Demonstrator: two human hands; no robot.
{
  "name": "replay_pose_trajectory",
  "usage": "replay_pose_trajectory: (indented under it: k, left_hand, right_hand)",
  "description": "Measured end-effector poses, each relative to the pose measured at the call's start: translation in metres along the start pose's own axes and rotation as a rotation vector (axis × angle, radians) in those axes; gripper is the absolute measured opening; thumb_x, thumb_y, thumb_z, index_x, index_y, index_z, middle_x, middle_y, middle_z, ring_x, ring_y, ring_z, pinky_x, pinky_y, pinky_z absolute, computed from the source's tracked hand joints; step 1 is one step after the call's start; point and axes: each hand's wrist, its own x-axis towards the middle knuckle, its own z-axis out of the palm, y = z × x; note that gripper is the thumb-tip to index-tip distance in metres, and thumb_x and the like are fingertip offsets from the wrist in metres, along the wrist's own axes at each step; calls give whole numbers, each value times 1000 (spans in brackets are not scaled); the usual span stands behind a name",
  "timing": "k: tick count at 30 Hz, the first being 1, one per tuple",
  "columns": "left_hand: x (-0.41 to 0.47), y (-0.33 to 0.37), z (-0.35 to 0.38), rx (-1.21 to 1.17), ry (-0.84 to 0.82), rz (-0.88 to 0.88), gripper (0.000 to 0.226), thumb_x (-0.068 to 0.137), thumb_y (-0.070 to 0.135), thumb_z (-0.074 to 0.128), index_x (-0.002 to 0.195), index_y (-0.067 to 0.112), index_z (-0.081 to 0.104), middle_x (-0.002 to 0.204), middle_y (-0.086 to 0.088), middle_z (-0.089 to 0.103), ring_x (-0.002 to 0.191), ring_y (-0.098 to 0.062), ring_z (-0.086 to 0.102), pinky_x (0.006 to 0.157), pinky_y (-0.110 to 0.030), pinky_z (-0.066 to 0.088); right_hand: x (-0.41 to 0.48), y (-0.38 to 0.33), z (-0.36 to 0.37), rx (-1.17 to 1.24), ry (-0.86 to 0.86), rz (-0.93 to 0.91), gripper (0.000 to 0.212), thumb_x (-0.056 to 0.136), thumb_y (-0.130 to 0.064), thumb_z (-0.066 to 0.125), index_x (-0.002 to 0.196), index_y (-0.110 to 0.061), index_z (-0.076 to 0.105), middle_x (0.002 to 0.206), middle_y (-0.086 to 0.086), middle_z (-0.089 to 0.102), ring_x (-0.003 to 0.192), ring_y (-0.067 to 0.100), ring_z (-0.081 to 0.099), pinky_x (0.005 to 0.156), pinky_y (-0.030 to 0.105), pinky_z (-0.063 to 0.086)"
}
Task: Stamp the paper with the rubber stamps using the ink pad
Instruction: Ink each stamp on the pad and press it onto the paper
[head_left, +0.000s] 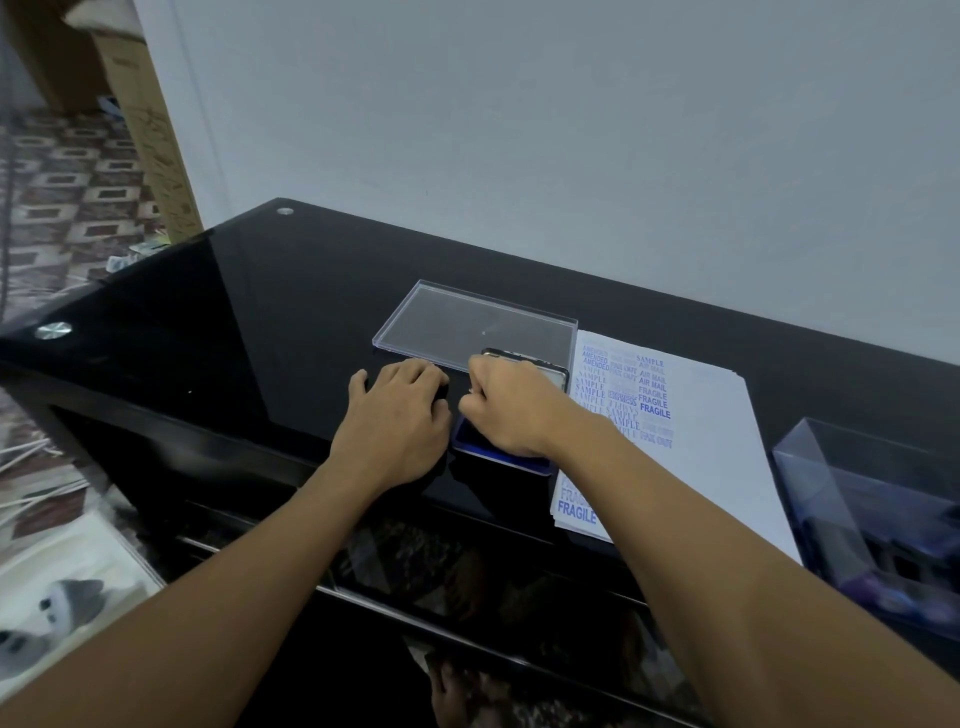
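Left hand (397, 410) flat on the tabletop (249, 312), the curled right hand (506, 402) — its hold hidden — should press evenly into the ink pad (480, 446).

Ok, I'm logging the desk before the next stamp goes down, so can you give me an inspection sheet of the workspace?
Surface: black glass table, glossy and reflective.
Job's things: paper covered with blue stamp prints, right of the blue ink pad; no stamp plainly seen.
Clutter: clear plastic lid behind the hands; clear box at the right edge, contents unclear.
Hands: left hand rests on the table beside the ink pad; right hand is curled over the ink pad, and what it holds is hidden.
Cables: nothing seen.
Surroundings: grey wall, cardboard box, patterned floor.
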Motion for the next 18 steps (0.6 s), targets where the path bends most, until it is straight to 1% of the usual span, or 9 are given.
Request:
replay_pose_trajectory:
  k: [3, 6, 8, 11, 14, 18]
  left_hand:
    - [0, 0, 0, -2, 1, 2, 31, 99, 31, 37, 124, 24, 53, 134, 8, 50, 129, -16, 43, 115, -55, 20]
    - [0, 1, 0, 0, 2, 4, 31, 99, 31, 37, 124, 24, 53, 134, 8, 50, 129, -15, 43, 115, -55, 20]
    - [0, 1, 0, 2, -1, 5, 31, 99, 31, 37, 125, 24, 52, 134, 7, 50, 129, -16, 43, 115, -55, 20]
    - [0, 1, 0, -3, -5, -1, 31, 99, 30, 37, 125, 23, 52, 134, 7, 50, 130, -16, 42, 116, -55, 19]
    - [0, 1, 0, -1, -5, -2, 31, 99, 31, 37, 125, 23, 52, 133, 6, 50, 129, -16, 43, 116, -55, 20]
    - [0, 1, -1, -1, -15, -2, 32, 99, 31, 37, 126, 23, 52, 134, 6, 50, 130, -17, 42, 116, -56, 20]
  right_hand:
    - [-6, 3, 6, 30, 43, -1, 17, 93, -26, 46, 80, -21, 36, 86, 8, 56, 83, 30, 48, 68, 37, 37]
    - [-11, 6, 11, 59, 94, 8, 17, 91, -26, 45, 79, -22, 33, 81, 10, 56, 77, 32, 49, 61, 37, 35]
    - [-12, 6, 13, 64, 110, 12, 17, 91, -26, 44, 80, -21, 34, 80, 11, 56, 76, 32, 49, 60, 37, 35]
    - [-7, 4, 10, 38, 90, -4, 17, 93, -24, 45, 80, -19, 36, 79, 6, 55, 77, 30, 48, 64, 37, 35]
    - [0, 1, 4, -2, 48, -10, 18, 95, -26, 46, 81, -18, 39, 85, 4, 52, 82, 28, 46, 70, 35, 33]
    - [2, -2, 0, -19, 24, 7, 27, 95, -26, 47, 73, -23, 33, 89, 5, 49, 85, 27, 44, 72, 35, 32]
